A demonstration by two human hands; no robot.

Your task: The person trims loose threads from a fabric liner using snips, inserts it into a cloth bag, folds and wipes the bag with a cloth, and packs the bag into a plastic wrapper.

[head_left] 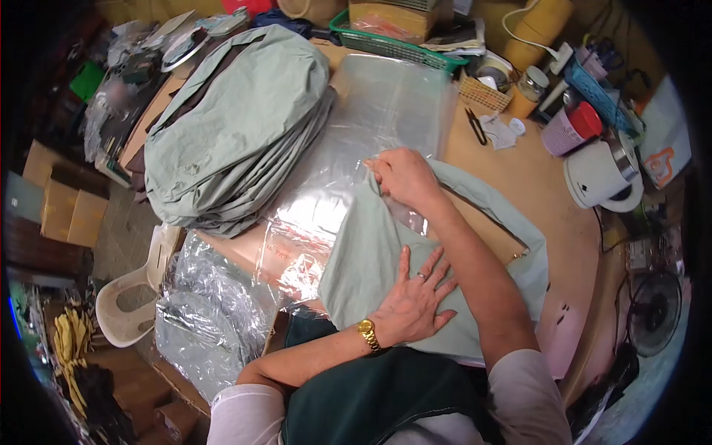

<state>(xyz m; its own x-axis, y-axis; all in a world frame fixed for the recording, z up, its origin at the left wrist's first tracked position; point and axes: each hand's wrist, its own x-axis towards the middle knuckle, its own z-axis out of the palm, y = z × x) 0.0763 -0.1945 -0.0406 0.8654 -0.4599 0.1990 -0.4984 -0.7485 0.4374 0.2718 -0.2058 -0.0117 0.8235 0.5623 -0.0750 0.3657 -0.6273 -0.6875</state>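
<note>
"Green cloth (pixel 352 252): where does it lie?"
"Near side of the tabletop (pixel 560 200), partly over clear plastic (pixel 393 89), right of the cloth pile (pixel 245 96)."
"And each grip?"
"Right hand (pixel 404 176): fingers closed on the cloth's far edge; left hand (pixel 415 299): palm down on the cloth, fingers spread, grasping nothing."

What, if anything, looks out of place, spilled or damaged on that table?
Nothing looks spilled, and the green cloth being worked shows no clear damage. A crumpled white scrap lies loose on the tabletop beside a small black tool; it looks like stray litter.
</note>
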